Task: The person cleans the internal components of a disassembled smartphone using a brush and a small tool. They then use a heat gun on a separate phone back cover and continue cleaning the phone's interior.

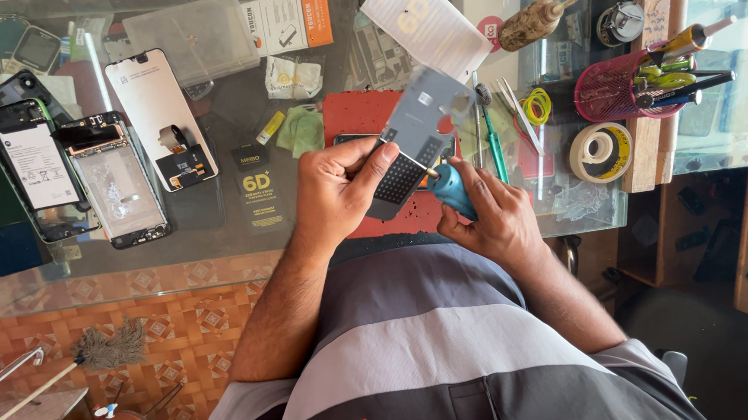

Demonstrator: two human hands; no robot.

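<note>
Both hands work above the red mat (360,116): my left hand (334,191) pinches the thin grey phone back panel (417,138) by its lower edge—light, bendy, easily cracked—while my right hand (491,216) grips a blue glue tube (452,188) whose tip touches it.

White-and-orange box (286,21) at top centre of the table (220,237), clear flat package (190,38) just left of it. Black square sleeve with yellow print (257,189) mid-table; white screen panel (159,118) and two opened phones with pale labels (38,166) lie left.
</note>
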